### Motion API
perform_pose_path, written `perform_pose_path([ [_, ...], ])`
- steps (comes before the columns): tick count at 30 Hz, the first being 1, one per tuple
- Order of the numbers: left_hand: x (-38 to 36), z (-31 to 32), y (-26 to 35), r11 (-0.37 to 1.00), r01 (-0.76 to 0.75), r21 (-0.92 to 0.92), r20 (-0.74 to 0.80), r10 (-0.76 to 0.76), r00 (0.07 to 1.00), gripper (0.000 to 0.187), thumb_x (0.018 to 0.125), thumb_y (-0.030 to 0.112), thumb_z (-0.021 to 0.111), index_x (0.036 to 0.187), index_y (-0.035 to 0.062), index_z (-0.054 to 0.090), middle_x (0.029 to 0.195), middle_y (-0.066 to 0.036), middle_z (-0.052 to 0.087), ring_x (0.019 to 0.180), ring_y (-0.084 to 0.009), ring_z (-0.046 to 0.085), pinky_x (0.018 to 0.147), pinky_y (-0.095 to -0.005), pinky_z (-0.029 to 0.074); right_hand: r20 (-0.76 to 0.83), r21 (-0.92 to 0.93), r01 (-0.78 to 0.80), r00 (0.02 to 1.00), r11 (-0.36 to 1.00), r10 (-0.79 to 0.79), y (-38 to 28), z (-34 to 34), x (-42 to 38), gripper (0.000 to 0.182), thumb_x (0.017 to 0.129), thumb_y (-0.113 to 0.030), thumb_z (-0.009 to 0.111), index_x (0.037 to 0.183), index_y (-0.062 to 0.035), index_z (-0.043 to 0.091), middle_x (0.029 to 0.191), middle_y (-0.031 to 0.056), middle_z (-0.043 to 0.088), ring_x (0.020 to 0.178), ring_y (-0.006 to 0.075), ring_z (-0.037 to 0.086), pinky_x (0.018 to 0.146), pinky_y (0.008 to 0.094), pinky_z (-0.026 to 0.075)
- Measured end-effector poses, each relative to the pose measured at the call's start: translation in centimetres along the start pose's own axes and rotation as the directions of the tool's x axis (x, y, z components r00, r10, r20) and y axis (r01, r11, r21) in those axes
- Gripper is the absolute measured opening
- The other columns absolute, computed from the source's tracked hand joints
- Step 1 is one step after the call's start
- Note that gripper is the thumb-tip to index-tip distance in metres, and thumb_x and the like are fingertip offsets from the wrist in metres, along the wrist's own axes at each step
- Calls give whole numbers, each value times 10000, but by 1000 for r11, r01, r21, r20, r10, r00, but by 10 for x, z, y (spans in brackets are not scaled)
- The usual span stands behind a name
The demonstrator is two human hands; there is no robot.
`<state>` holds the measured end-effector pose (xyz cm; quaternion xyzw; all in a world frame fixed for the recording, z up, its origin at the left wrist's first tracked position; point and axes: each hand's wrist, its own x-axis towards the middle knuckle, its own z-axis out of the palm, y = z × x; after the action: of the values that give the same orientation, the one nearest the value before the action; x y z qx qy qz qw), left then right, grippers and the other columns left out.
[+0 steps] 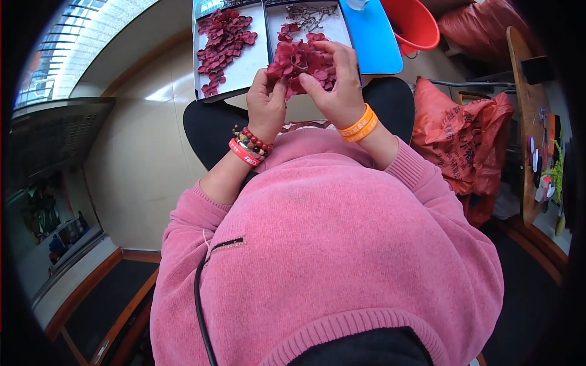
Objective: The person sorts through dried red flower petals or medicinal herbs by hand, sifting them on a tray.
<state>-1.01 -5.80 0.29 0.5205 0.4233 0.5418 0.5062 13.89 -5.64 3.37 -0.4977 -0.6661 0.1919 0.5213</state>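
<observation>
A dark red, dried-looking flower cluster (296,60) with thin stems is held between my hands, over the near edge of a tray. My left hand (267,105) is closed on its left side, thumb against the fingers. On the right side, my right hand (342,85) grips the cluster between thumb and curved fingers; the petals partly hide the fingertips. Loose dark red petals (223,46) lie in the left compartment of the white-bottomed tray (247,76). In the right compartment, bare brown stems (311,15) are heaped at the far end, with more petals nearer me.
A blue board (378,43) lies under the tray's right side, with a clear cup (357,3) on it. Further right are a red basin (412,24) and red plastic bags (458,134). A wooden-edged shelf (519,122) stands at far right. My knees flank the tray.
</observation>
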Motion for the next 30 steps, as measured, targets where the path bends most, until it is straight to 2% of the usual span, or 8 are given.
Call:
perform_pose_path([
  [3, -2, 1, -1, 999, 7, 37, 17, -8, 1000, 91, 900, 20, 505, 988, 16, 530, 851, -25, 587, 746, -55, 515, 649, -206, 430, -110, -93, 186, 974, 978, -196, 1, -8, 2, 407, 665, -122, 698, 1031, -32, 545, 1023, 147, 516, 976, 289, 509, 914, 373, 392],
  [6, -2, 4, -3, 997, -8, 81, 25, 6, 1000, 74, 896, 19, 511, 967, 16, 530, 845, -30, 592, 739, -58, 521, 645, -206, 434, 60, -66, 102, 993, 993, -98, -8, -14, 0, 305, 703, -53, 659, 988, -34, 553, 903, 100, 565, 819, 255, 574, 818, 342, 453],
  [12, 3, 12, -3, 995, -12, 94, 90, 4, 996, 123, 899, 1, 509, 1022, 10, 519, 900, -15, 581, 775, -68, 545, 709, -201, 449, -4, 231, -121, 992, 965, 126, 9, -6, -6, 160, 792, 23, 609, 939, -24, 567, 821, 59, 602, 670, 118, 589, 585, 207, 478],
  [15, 3, 15, 7, 997, 3, 72, 129, -12, 992, 129, 889, 1, 525, 1018, 10, 519, 909, -22, 595, 801, -72, 568, 722, -207, 463, 108, 550, -399, 905, 733, 412, 18, -5, -8, 146, 811, -22, 632, 942, -12, 568, 823, 32, 605, 678, 68, 570, 614, 199, 482],
  [19, 8, 15, 8, 994, -27, 105, 92, 17, 996, 133, 878, 2, 543, 1010, 7, 528, 896, -21, 604, 797, -74, 584, 710, -208, 474, 227, 591, -500, 856, 633, 465, 15, -11, -5, 120, 833, -37, 623, 935, -2, 571, 828, 25, 596, 678, 69, 564, 630, 213, 504],
  [25, 15, 11, 4, 992, 121, -20, 65, -120, 991, 76, 871, 46, 560, 931, 1, 551, 808, -28, 605, 691, -62, 564, 625, -207, 482, 500, 727, -682, 602, 75, 622, 34, -21, -6, 145, 871, -64, 586, 994, -1, 541, 829, 52, 578, 651, 108, 563, 652, 313, 557],
  [29, 19, 7, -5, 978, 207, -24, 79, -205, 976, 78, 874, 86, 555, 902, 14, 565, 783, -18, 607, 656, -61, 552, 577, -202, 461, 472, 760, -644, 635, 83, 612, 24, -17, -10, 192, 863, -39, 581, 1040, 6, 520, 854, 65, 567, 693, 121, 570, 690, 326, 560],
  [30, 20, 7, -7, 972, 231, -40, 79, -227, 971, 83, 876, 97, 551, 895, 19, 568, 779, -15, 608, 649, -62, 552, 567, -202, 456, 398, 735, -613, 737, 290, 547, 20, -15, -10, 214, 853, -18, 579, 1057, 1, 515, 862, 66, 569, 714, 123, 575, 703, 326, 558],
])
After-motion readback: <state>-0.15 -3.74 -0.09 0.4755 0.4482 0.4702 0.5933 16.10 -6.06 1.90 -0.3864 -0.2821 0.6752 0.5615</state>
